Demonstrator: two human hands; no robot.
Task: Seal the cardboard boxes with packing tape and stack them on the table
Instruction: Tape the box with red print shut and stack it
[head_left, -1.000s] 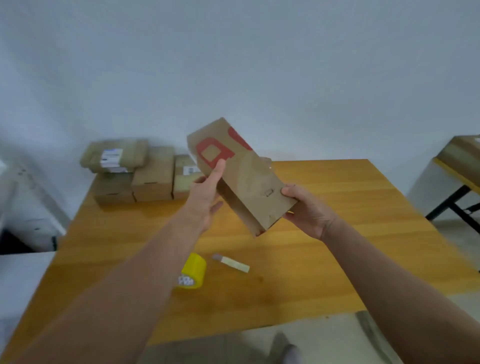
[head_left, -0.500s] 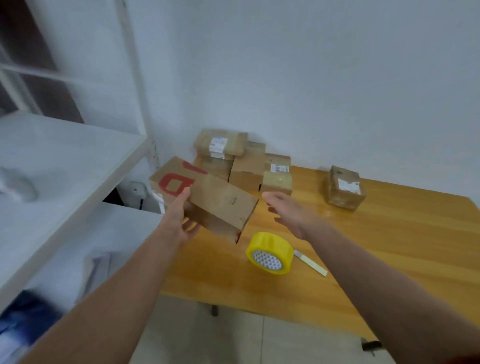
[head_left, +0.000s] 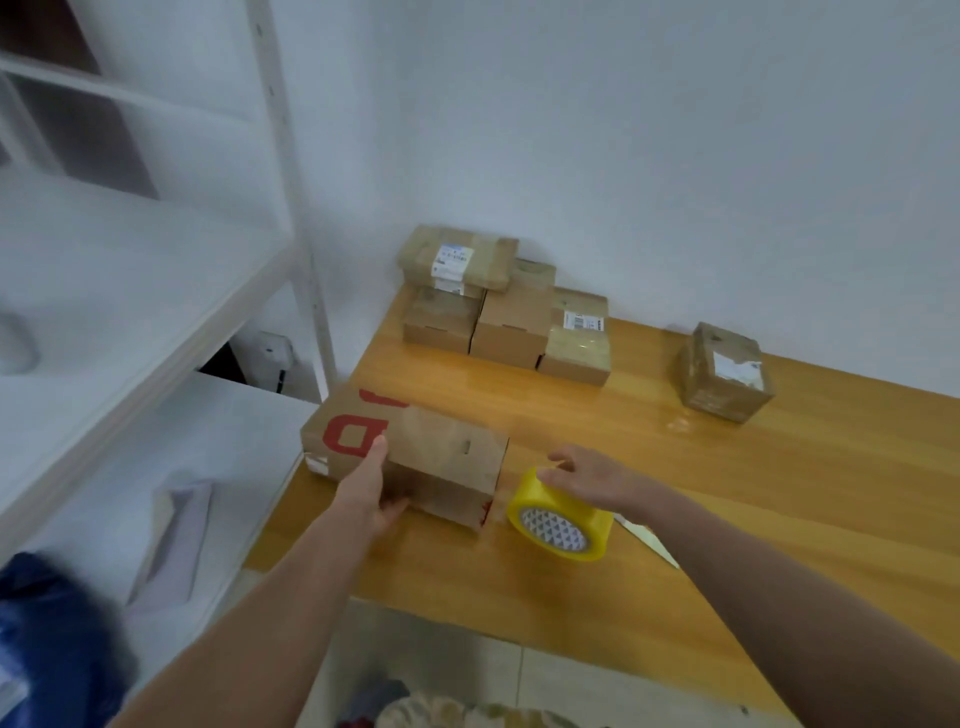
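Two arms are shown, both bare from the wrist to the picture's edge: the left forearm (head_left: 270, 613) and the right forearm (head_left: 779, 582). The left hand (head_left: 371, 493) and the right hand (head_left: 592, 475) are likewise bare. A pale patterned fabric (head_left: 447, 716) is glimpsed at the lower edge; whether it is worn cannot be told.

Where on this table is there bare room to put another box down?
Bare wooden table lies between the back-corner stack of brown cardboard boxes and the lone taped box, and in front of that box. Crowded: near-left edge, with red-printed cardboard box, yellow tape roll.
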